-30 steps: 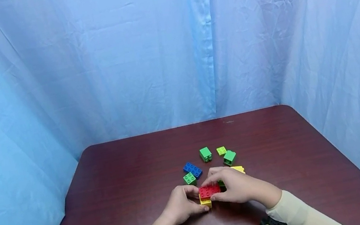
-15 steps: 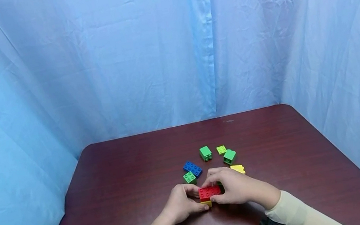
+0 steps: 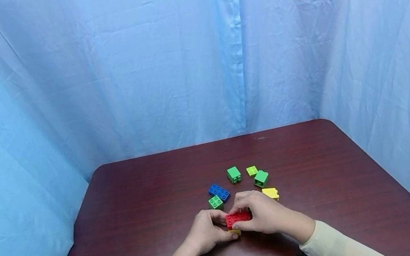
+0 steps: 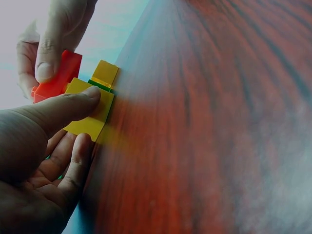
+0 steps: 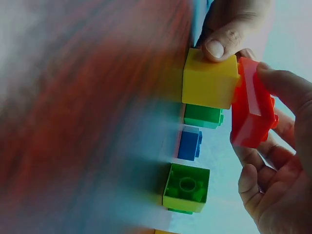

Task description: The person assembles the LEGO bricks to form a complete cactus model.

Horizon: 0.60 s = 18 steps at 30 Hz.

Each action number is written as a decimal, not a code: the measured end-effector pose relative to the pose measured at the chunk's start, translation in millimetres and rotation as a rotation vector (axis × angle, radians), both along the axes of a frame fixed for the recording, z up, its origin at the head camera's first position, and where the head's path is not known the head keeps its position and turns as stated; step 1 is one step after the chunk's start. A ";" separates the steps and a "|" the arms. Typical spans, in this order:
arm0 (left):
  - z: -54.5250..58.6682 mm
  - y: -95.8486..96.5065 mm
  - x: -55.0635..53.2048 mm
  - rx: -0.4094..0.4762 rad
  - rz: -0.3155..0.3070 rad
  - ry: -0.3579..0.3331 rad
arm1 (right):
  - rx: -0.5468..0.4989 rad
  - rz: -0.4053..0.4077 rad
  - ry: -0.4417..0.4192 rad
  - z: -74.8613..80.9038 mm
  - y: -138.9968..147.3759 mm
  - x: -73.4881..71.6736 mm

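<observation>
My left hand point(image 3: 205, 232) holds a yellow toy building brick point(image 5: 209, 80) low at the table, its thumb flat on the near side in the left wrist view. On the studded top of that brick lies a longer red brick point(image 3: 238, 217), which my right hand point(image 3: 264, 212) pinches between thumb and fingers. Seen from the right wrist, the red brick point(image 5: 251, 107) sits a little tilted against the yellow studs and overhangs toward the right hand. Whether the studs are fully pressed together I cannot tell. Most of the yellow brick is hidden in the head view.
Beyond the hands lie a green brick point(image 3: 216, 202), a blue brick point(image 3: 219, 192), another green brick point(image 3: 234, 175), a lime brick point(image 3: 252, 171), a green brick on its side point(image 3: 261, 178) and a yellow brick point(image 3: 271, 193). Blue curtains point(image 3: 160, 62) surround the brown table point(image 3: 150, 192).
The red brick has come slightly nearer the body, covering more of the yellow brick's top. My right thumb has slid left along the red brick's near side; the left hand stays put.
</observation>
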<state>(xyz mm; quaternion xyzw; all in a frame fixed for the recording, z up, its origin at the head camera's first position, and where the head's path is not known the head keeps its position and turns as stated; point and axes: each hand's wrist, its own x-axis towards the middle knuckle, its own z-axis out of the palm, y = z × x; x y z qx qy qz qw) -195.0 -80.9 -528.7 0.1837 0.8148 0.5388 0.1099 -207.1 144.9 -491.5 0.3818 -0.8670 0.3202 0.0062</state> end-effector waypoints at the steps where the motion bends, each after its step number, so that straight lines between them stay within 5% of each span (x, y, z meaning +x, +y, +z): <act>1: 0.2 0.1 0.0 0.001 0.000 -0.001 | -0.002 0.002 0.017 -0.1 -0.4 0.5; 7: 0.7 0.4 -1.0 0.003 -0.005 -0.001 | -0.012 0.015 0.109 -1.5 -1.6 2.7; 18: -0.7 0.9 -0.5 -0.013 0.007 0.003 | -0.011 0.006 0.093 0.6 -4.5 4.1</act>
